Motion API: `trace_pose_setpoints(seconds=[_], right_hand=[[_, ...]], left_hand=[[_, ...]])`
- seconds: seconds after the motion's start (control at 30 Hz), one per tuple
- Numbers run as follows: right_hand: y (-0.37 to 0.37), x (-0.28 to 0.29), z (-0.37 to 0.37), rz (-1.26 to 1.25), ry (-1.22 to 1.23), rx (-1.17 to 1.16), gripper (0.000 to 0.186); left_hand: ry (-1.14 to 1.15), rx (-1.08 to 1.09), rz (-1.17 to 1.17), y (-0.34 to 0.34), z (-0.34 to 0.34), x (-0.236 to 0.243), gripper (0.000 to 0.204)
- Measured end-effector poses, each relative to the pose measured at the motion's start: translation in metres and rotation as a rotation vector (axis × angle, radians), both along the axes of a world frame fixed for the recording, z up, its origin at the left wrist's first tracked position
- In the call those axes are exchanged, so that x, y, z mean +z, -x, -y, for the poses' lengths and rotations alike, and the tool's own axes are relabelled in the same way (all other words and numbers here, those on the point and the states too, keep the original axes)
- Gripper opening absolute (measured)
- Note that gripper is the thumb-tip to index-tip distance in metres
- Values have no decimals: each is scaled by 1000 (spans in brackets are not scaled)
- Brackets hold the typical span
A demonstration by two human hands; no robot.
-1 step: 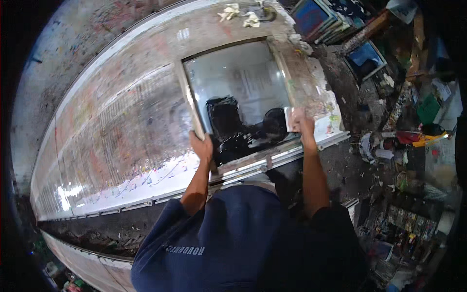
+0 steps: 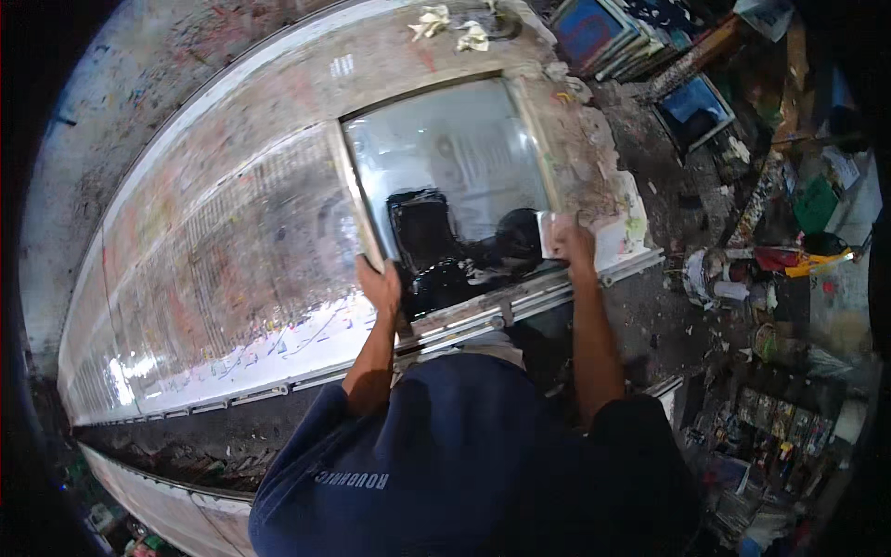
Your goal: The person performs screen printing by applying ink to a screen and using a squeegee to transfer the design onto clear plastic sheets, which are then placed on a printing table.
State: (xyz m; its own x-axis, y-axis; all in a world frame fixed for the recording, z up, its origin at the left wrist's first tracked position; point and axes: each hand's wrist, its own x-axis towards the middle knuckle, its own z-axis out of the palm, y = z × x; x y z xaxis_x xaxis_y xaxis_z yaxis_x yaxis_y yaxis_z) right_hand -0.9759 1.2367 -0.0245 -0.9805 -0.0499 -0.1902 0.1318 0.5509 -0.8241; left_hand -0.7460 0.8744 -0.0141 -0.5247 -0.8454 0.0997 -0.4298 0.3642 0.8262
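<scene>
A screen-printing frame (image 2: 354, 185) with a pale, see-through mesh (image 2: 464, 139) lies on a long, paint-stained table. Glossy black ink (image 2: 429, 232) covers the mesh's near part, with a squarish patch on the left and a rounder one on the right. My left hand (image 2: 379, 282) is closed around the near end of the frame's left side. At the near right corner, my right hand (image 2: 580, 247) pinches a flat whitish card-like piece (image 2: 549, 236). That piece stands at the frame's right edge, next to the ink; its lower part is hidden by my fingers.
Crumpled pale rags (image 2: 473, 37) lie on the table's far end. A metal rail (image 2: 497, 323) runs along its near edge. Stacked frames (image 2: 594, 37) and a blue-meshed frame (image 2: 694, 113) stand beyond to the right, with clutter (image 2: 780, 418) nearer. Another table (image 2: 176, 497) sits behind at left.
My right hand and the whitish piece have come slightly nearer to me. My left hand keeps its hold on the frame. The whole view has shifted a little.
</scene>
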Motion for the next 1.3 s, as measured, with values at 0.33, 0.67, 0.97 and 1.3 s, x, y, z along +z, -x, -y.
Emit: trace_pose_setpoints(seconds=[0.33, 0.67, 0.97, 1.3], right_hand=[[-68, 56, 69, -137, -69, 291, 22], [-35, 60, 294, -713, -269, 954, 17], [-66, 100, 253, -478, -297, 1335, 12], [-123, 98, 191, -660, -36, 970, 28]], left_hand=[[168, 28, 308, 0, -2, -3, 41], [29, 46, 265, 1, 11, 11, 40], [54, 42, 181, -6, 8, 11, 47], [-281, 88, 196, 5, 6, 48, 45]])
